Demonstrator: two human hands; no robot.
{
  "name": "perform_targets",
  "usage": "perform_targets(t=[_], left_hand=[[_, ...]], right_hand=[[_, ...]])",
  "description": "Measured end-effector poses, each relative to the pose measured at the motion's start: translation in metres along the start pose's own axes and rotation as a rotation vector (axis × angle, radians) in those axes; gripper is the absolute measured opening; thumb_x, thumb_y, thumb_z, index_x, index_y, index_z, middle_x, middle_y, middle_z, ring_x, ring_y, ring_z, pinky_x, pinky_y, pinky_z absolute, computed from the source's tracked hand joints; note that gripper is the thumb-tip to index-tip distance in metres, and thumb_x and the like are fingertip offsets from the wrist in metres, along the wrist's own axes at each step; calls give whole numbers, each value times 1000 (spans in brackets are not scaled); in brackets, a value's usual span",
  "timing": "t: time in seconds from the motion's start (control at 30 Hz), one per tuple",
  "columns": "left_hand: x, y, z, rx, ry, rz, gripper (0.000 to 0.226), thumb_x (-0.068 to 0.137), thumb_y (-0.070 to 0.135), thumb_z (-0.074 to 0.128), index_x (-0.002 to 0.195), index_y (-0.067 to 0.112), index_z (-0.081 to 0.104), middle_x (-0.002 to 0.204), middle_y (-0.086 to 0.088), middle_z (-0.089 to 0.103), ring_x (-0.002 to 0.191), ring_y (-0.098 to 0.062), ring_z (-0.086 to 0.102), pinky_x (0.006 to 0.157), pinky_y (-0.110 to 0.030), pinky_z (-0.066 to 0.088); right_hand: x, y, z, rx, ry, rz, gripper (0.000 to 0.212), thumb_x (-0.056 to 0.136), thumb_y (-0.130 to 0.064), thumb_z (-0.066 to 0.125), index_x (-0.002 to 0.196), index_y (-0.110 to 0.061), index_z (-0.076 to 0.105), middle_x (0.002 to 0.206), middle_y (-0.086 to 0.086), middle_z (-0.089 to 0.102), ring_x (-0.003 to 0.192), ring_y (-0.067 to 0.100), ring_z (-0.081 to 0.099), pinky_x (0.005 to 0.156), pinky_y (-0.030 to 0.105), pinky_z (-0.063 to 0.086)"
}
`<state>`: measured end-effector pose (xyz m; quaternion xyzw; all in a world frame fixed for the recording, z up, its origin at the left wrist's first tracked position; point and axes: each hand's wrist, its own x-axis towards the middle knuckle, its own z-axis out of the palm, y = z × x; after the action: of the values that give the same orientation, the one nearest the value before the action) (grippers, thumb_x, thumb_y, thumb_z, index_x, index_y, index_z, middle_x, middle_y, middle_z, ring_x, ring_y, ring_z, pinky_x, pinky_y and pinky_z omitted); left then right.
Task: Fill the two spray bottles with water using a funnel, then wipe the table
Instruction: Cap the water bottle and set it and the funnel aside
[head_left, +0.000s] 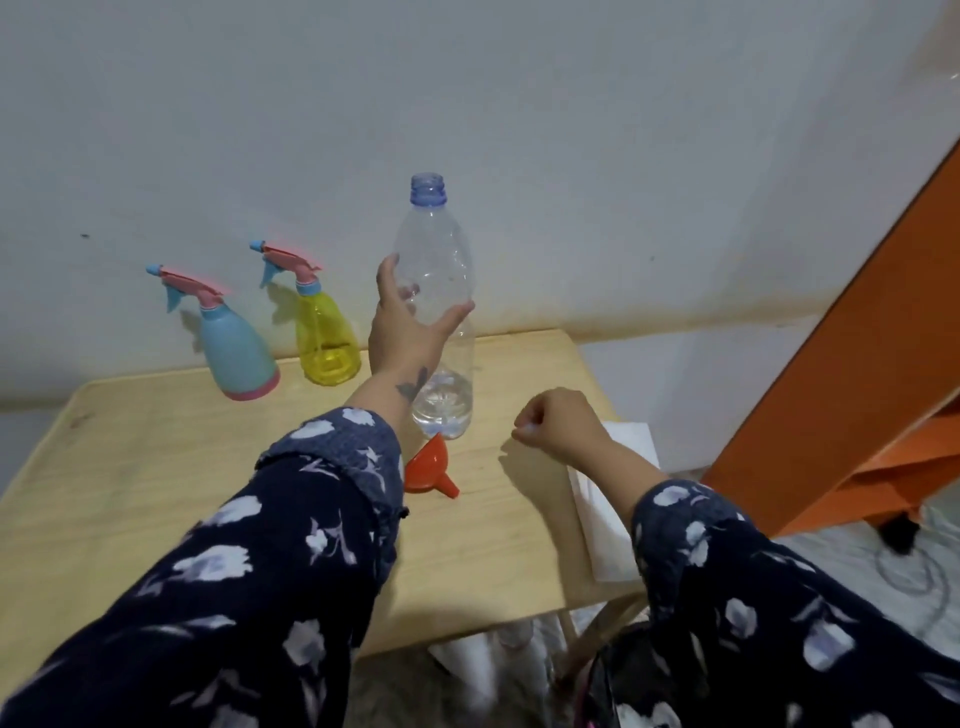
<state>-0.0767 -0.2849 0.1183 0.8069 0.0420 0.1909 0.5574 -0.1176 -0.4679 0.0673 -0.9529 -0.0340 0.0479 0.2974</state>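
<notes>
A tall clear water bottle (439, 244) stands uncapped on the wooden table (156, 493) with a little water at its bottom. My left hand (408, 322) is wrapped around its middle, fingers showing through the plastic. An orange funnel (428, 467) lies on its side just in front of the bottle. A blue spray bottle (236, 353) and a yellow spray bottle (324, 338), both with pink-and-blue trigger heads on, stand at the back near the wall. My right hand (561, 423) hovers to the right of the bottle as a closed fist; something pale shows at its fingertips, too small to identify.
A folded white cloth or paper (608, 519) lies at the table's right edge under my right forearm. An orange piece of furniture (831, 389) leans close on the right. The wall runs directly behind the table.
</notes>
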Motion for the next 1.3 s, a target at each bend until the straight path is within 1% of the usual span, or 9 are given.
perform_targets(t=[0.13, 0.27, 0.37, 0.6, 0.9, 1.0, 1.13, 1.2, 1.3], left_hand=[[2, 1, -1, -20, -11, -26, 97, 72, 41, 82, 147, 31, 20, 133, -3, 51, 120, -23, 53, 101, -41, 45], [3, 2, -2, -27, -26, -43, 101, 70, 42, 83, 147, 31, 20, 136, -4, 51, 124, -24, 52, 102, -44, 45], [2, 2, -2, -24, -31, -46, 99, 72, 40, 82, 147, 30, 19, 137, -3, 51, 126, -23, 51, 102, -40, 44], [2, 3, -2, 1, -32, -71, 98, 72, 44, 81, 147, 32, 19, 138, -2, 52, 128, -22, 50, 99, -37, 44], [2, 4, -3, 11, -57, -84, 95, 73, 45, 80, 145, 36, 19, 140, -2, 50, 129, -23, 49, 102, -43, 44], [4, 4, -7, -1, -64, -92, 96, 74, 44, 80, 146, 36, 18, 140, -1, 49, 128, -23, 48, 103, -42, 44], [4, 3, -8, -19, -82, -92, 95, 74, 43, 81, 145, 37, 18, 138, 0, 49, 127, -22, 48, 102, -42, 44], [5, 2, -9, -21, -82, -91, 95, 74, 43, 80, 145, 38, 18, 138, 0, 49, 127, -22, 48, 102, -42, 44], [4, 2, -9, -23, -77, -92, 95, 74, 43, 80, 145, 38, 18, 137, 1, 50, 127, -22, 49, 102, -41, 43]], right_hand=[[19, -53, -56, 124, 202, -175, 15, 79, -13, 70, 92, -8, 74, 92, 5, 74, 86, 16, 66, 76, 22, 47], [29, -103, -108, 322, 423, -312, 12, 78, -17, 75, 89, -12, 75, 79, -3, 70, 71, 4, 63, 67, 6, 45], [39, -130, -131, 401, 474, -360, 12, 78, -18, 76, 89, -13, 75, 75, -6, 68, 68, 0, 62, 62, -1, 43], [54, -172, -136, 165, 343, -541, 19, 79, -16, 75, 96, -7, 76, 94, 5, 74, 81, 9, 65, 77, 15, 48], [67, -193, -141, -69, 182, -594, 15, 80, -15, 73, 92, -8, 77, 96, 5, 75, 92, 15, 68, 79, 21, 49], [68, -191, -137, 17, 175, -553, 26, 82, -25, 73, 104, -10, 74, 103, 1, 73, 96, 12, 65, 83, 21, 47], [71, -176, -135, 347, -74, -418, 45, 90, -18, 63, 133, -13, 56, 124, 0, 62, 116, 11, 56, 105, 28, 41], [75, -170, -130, 459, -87, -371, 49, 90, -15, 62, 137, -11, 51, 123, 0, 61, 119, 16, 56, 109, 35, 41], [77, -167, -122, 539, -23, -334, 44, 87, -20, 68, 129, -10, 58, 117, 3, 65, 114, 18, 59, 105, 35, 45]])
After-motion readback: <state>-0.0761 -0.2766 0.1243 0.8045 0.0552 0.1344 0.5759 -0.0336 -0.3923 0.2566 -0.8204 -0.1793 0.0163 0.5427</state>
